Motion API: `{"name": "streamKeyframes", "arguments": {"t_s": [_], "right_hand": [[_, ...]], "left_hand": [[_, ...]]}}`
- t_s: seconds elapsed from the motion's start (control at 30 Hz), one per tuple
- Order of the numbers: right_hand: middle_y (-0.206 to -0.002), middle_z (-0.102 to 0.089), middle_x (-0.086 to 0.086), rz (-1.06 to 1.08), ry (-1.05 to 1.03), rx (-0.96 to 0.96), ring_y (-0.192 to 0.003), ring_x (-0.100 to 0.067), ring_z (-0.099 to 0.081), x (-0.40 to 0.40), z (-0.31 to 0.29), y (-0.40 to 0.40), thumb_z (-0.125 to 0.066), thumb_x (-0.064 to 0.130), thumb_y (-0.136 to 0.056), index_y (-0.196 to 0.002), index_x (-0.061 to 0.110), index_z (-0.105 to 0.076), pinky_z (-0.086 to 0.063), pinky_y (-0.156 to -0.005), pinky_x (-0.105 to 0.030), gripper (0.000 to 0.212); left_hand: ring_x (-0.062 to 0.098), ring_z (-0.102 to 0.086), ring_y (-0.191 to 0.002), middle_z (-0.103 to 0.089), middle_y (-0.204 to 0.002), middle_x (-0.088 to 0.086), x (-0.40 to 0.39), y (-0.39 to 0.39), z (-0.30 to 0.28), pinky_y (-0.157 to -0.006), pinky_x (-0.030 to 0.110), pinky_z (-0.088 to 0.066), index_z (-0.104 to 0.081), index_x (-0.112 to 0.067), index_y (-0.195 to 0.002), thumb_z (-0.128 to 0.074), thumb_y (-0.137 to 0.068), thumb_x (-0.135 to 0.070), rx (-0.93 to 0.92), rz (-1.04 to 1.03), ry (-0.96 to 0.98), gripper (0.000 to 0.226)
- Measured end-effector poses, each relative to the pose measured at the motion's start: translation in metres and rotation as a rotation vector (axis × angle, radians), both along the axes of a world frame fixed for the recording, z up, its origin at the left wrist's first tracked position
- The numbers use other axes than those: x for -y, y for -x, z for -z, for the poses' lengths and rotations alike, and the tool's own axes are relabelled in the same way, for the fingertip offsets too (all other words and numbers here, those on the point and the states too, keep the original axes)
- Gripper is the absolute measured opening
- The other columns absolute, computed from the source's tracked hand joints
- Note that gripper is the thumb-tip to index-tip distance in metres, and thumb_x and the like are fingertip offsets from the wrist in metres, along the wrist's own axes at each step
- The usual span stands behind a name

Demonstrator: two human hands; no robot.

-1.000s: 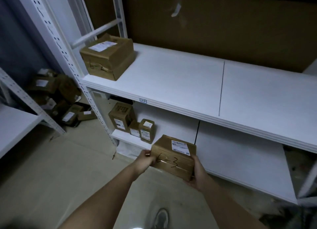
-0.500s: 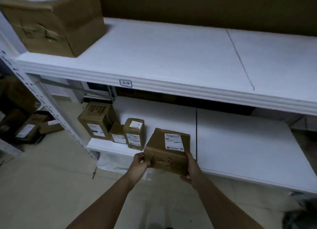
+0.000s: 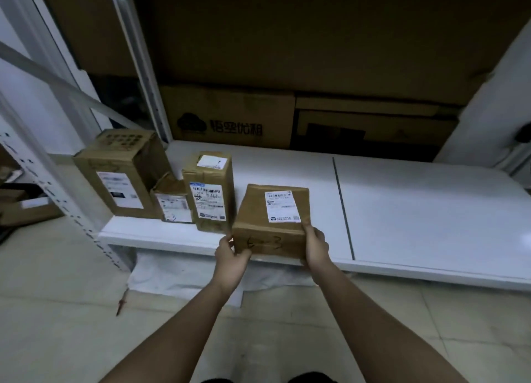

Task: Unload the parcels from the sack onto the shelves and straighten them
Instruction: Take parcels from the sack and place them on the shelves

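Both hands — left hand (image 3: 231, 254), right hand (image 3: 316, 246) — grip the marked parcel (image 3: 273, 219) at the shelf (image 3: 431, 210) edge; slide it flush beside the upright parcel (image 3: 209, 196) — label forward.

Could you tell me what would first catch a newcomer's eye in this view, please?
Both hands, left hand and right hand, hold a brown parcel marked 6-3 at the front edge of the low white shelf. Just left of it stand three labelled parcels in a row.
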State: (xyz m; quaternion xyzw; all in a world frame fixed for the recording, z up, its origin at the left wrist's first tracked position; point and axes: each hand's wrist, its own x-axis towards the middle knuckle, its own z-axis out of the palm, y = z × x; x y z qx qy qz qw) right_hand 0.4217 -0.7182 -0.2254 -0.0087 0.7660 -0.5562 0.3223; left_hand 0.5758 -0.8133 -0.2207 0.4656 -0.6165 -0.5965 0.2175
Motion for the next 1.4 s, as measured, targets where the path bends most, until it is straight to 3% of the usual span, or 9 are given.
{"name": "streamKeyframes", "arguments": {"t_s": [0.13,0.27,0.37,0.5,0.63,0.9,1.1,1.23,1.4], "right_hand": [[-0.143,-0.043,-0.012,-0.041,0.021,-0.068,-0.129,-0.033,-0.043,0.002,0.018,-0.007,-0.04,0.062,-0.093,-0.146,0.023,-0.034,-0.034,-0.11,-0.05,0.066],[-0.147,-0.041,-0.011,-0.046,0.045,-0.065,-0.133,-0.031,-0.04,0.005,0.022,-0.012,-0.051,0.048,-0.094,-0.149,0.018,-0.024,-0.031,-0.112,-0.048,0.068],[-0.145,-0.043,-0.012,-0.052,0.04,-0.116,-0.132,-0.032,-0.042,0.011,0.021,-0.011,-0.055,0.041,-0.094,-0.149,0.013,-0.023,-0.033,-0.111,-0.047,0.069],[-0.143,-0.045,-0.014,-0.054,0.016,-0.154,-0.13,-0.033,-0.044,0.021,0.024,-0.005,-0.052,0.039,-0.097,-0.148,0.011,-0.025,-0.034,-0.111,-0.045,0.064],[-0.14,-0.049,-0.015,-0.054,0.027,-0.178,-0.126,-0.033,-0.048,0.034,0.028,-0.004,-0.049,0.036,-0.099,-0.147,0.009,-0.028,-0.037,-0.108,-0.044,0.059],[-0.139,-0.05,-0.017,-0.032,0.0,-0.23,-0.126,-0.035,-0.048,0.052,0.032,0.012,-0.046,0.034,-0.1,-0.147,0.011,-0.03,-0.037,-0.103,-0.04,0.055],[-0.139,-0.05,-0.016,-0.043,-0.006,-0.246,-0.126,-0.035,-0.048,0.059,0.034,0.018,-0.044,0.036,-0.101,-0.147,0.013,-0.03,-0.037,-0.101,-0.039,0.054],[-0.14,-0.049,-0.016,-0.064,-0.004,-0.254,-0.126,-0.036,-0.047,0.062,0.034,0.018,-0.042,0.036,-0.101,-0.148,0.014,-0.03,-0.037,-0.103,-0.042,0.053],[-0.141,-0.047,-0.017,-0.1,0.0,-0.248,-0.128,-0.036,-0.046,0.06,0.032,0.022,-0.039,0.032,-0.103,-0.149,0.012,-0.029,-0.036,-0.107,-0.043,0.051]], "left_hand": [[0.026,-0.051,-0.112,-0.04,-0.135,0.014,0.004,-0.001,0.016,-0.097,0.04,-0.046,-0.036,-0.01,-0.139,-0.059,-0.085,-0.008,0.05,0.016,0.027,0.059],[0.025,-0.04,-0.122,-0.024,-0.142,0.01,0.008,0.001,0.02,-0.104,0.036,-0.037,-0.028,-0.014,-0.145,-0.058,-0.087,-0.016,0.107,0.065,-0.019,0.065],[0.028,-0.038,-0.129,-0.032,-0.144,0.012,0.013,0.009,0.014,-0.106,0.038,-0.035,-0.03,-0.011,-0.145,-0.058,-0.089,-0.016,0.085,0.072,-0.057,0.063],[0.019,-0.046,-0.113,-0.046,-0.139,0.006,0.018,0.017,0.008,-0.093,0.029,-0.035,-0.034,-0.012,-0.142,-0.053,-0.093,-0.013,-0.004,0.084,-0.113,0.052],[0.02,-0.043,-0.125,-0.042,-0.145,0.003,0.019,0.023,0.009,-0.105,0.035,-0.034,-0.024,-0.015,-0.148,-0.05,-0.095,-0.016,-0.018,0.123,-0.158,0.06],[0.021,-0.036,-0.133,-0.031,-0.15,0.0,0.022,0.029,0.008,-0.109,0.037,-0.032,-0.019,-0.019,-0.152,-0.05,-0.093,-0.019,0.06,0.246,-0.147,0.066],[0.014,-0.04,-0.116,-0.033,-0.147,-0.003,0.025,0.028,0.005,-0.094,0.03,-0.034,-0.021,-0.021,-0.15,-0.048,-0.094,-0.018,0.051,0.257,-0.129,0.063],[0.009,-0.041,-0.102,-0.04,-0.128,-0.008,0.027,0.028,0.003,-0.092,0.027,-0.033,-0.026,-0.021,-0.148,-0.049,-0.094,-0.015,0.051,0.246,-0.127,0.059],[0.012,-0.04,-0.108,-0.041,-0.128,-0.004,0.03,0.027,0.002,-0.094,0.027,-0.034,-0.026,-0.019,-0.148,-0.049,-0.094,-0.014,0.077,0.239,-0.124,0.059]]}}
